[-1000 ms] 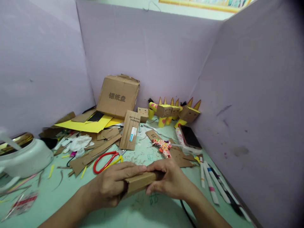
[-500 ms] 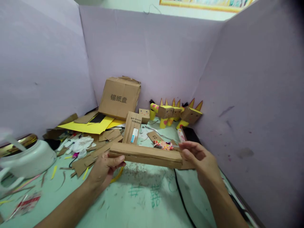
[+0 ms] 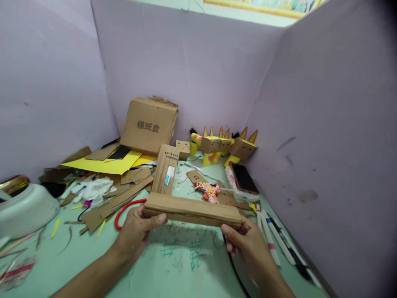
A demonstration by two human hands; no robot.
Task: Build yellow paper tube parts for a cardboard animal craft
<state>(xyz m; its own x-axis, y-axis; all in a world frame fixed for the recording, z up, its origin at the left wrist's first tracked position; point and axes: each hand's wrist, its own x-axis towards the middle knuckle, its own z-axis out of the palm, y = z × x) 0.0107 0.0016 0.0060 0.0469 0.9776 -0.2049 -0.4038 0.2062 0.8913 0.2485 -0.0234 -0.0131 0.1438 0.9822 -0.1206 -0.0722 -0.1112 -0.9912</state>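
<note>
A long folded cardboard strip [image 3: 192,209] is held level above the green tabletop, between both hands. My left hand [image 3: 136,227] grips its left end, thumb along the front edge. At the right end, my right hand [image 3: 245,238] pinches it with thumb and fingers. Just behind the strip stands or leans an upright-looking cardboard piece [image 3: 166,169] with a white and blue label. A red loop-shaped handle [image 3: 124,211] lies beside my left hand. A colourful patterned bow [image 3: 207,190] sits behind the strip, near a cardboard scrap marked 23 [image 3: 196,177].
Cardboard animals with yellow spiked tops [image 3: 214,145] stand at the back, beside a cardboard box [image 3: 149,124]. A phone [image 3: 244,178] and several markers [image 3: 279,238] lie right. Scraps, yellow sheets [image 3: 105,163] and a white pot [image 3: 27,211] are left. A black cable [image 3: 234,265] crosses the front.
My right hand has closed on the strip's right end, where its fingers were loose before. The view has shifted slightly, bringing the markers and the red handle into sight.
</note>
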